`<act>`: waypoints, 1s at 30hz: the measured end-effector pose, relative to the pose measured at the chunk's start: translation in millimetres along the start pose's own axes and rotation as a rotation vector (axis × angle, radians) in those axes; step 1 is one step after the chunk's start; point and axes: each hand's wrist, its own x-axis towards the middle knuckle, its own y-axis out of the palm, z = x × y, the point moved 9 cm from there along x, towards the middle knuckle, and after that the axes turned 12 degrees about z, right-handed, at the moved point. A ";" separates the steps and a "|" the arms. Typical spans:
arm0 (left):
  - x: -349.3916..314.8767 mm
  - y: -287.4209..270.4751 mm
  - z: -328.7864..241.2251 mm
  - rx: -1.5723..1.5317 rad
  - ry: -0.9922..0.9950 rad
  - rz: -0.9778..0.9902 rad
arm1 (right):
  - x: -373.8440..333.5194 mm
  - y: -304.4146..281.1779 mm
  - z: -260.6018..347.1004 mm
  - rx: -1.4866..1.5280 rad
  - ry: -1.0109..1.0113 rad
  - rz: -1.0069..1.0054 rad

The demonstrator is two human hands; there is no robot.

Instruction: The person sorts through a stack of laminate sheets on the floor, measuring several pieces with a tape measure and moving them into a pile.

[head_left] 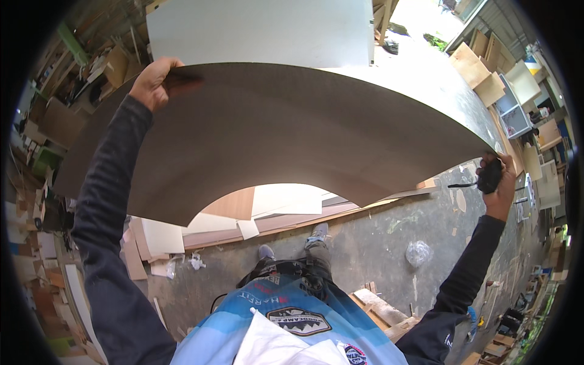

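Note:
A large, thin dark-brown sheet point(274, 131) spans the space in front of me, its outline arched along the far edge and curved inward along the near one. My left hand point(155, 84) grips its far edge toward the left, thumb on the near face and the other fingers partly hidden. At the sheet's right corner, my right hand point(501, 185) is closed on the edge. The same hand also holds a small black object point(488, 176) with a short dark strap; its kind is unclear.
A large pale panel point(261, 33) stands beyond the sheet. Flat board offcuts point(286, 202) lie below it, by my feet. A crumpled clear plastic bag point(418, 253) and a wooden pallet point(389, 311) are on the concrete floor point(359, 255). Stacked boards point(480, 76) line the right side.

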 end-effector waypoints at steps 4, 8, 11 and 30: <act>95.8 91.8 -24.8 0.028 0.041 -0.002 | 30.7 -65.1 12.4 0.018 -0.067 -0.130; 183.5 193.9 -42.5 0.080 0.101 0.101 | 46.1 -126.4 12.7 0.071 -0.127 -0.258; 238.5 270.6 -54.9 0.123 0.177 0.183 | 45.6 -172.7 8.4 0.119 -0.173 -0.312; 366.5 321.5 273.9 -0.061 0.002 0.443 | -107.8 -219.3 -407.2 0.366 0.340 -0.321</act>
